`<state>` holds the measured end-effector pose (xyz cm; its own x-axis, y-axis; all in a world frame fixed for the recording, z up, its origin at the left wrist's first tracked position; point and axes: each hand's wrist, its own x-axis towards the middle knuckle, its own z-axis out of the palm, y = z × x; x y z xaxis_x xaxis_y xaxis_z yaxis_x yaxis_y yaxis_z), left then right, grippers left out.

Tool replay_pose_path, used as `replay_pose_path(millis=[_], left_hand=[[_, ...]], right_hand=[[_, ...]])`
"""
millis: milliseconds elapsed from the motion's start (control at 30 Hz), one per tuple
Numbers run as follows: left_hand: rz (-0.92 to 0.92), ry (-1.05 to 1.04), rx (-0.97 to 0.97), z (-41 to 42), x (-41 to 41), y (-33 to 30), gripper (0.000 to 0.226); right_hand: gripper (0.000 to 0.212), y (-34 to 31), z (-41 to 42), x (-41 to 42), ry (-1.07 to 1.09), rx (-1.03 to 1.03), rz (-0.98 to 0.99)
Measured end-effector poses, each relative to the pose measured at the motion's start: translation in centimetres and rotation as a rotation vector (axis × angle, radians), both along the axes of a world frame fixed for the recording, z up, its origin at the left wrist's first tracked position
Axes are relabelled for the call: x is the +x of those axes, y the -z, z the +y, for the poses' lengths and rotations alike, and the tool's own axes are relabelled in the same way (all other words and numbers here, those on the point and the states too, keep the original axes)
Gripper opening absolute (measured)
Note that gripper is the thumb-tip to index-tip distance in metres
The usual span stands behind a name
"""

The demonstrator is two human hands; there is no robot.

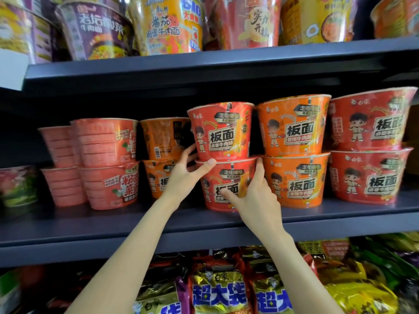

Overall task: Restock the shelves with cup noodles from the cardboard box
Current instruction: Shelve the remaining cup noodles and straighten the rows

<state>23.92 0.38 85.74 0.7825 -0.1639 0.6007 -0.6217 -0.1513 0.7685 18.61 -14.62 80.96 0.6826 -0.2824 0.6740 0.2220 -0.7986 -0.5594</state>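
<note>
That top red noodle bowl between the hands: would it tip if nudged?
Probably. The top red bowl stands on another bowl's lid, narrow base down. Its glossy wrap likely feels slippery. Both hands steady the stack.

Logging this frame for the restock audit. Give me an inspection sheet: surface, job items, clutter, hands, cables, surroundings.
Surface: dark middle shelf, front strip bare.
Job's things: red cup stack, top cup on bottom cup; cardboard box not in view.
Neighbours: orange stack to the right, another red stack beyond it; pink cups to the left, orange cups set further back.
Clutter: nothing seen.
Hands: left hand at the stack's left side, thumb on the bottom cup's rim; right hand on the bottom cup's right front. Grip on both sides, fingers spread.
Cables: nothing seen.
Surroundings: upper shelf with mixed cups; noodle bags below.
</note>
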Motion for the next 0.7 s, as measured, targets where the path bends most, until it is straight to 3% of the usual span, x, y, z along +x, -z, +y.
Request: replay_pose_path(millis=[67,133,233,333,433,600,700], left_hand=[[-0.065,-0.059,0.102,0.4,-0.4,0.1,0.073],[-0.206,-0.204,0.207,1.9,-0.9,0.2,0.070],[-0.468,-0.494,0.281,6.6,-1.4,0.3,0.047],[-0.603,-0.777,0.372,12.0,-1.1,0.5,0.039],[-0.551,-0.947,0.510,16.8,0.4,0.6,0.051],[-0.532,-0.928,0.751,20.8,2.5,1.0,0.056],[-0.614,-0.912,0.802,21.7,3.2,1.2,0.053]], right_hand=[[0.094,0.3,0.4,-0.6,0.138,-0.089,-0.114],[0.067,0.6,1.2,-1.3,0.167,-0.129,-0.380],[0.035,0.3,3.6,-1.9,-0.116,-0.177,-0.583],[0.030,-1.1,7.2,-0.6,-0.323,-0.267,-0.484],[0.029,-3.1,10.6,2.9,-0.224,-0.461,-0.391],[0.040,-6.0,14.2,9.0,0.074,-0.783,-0.348],[0.045,-6.5,15.8,11.0,0.058,-0.815,-0.168]])
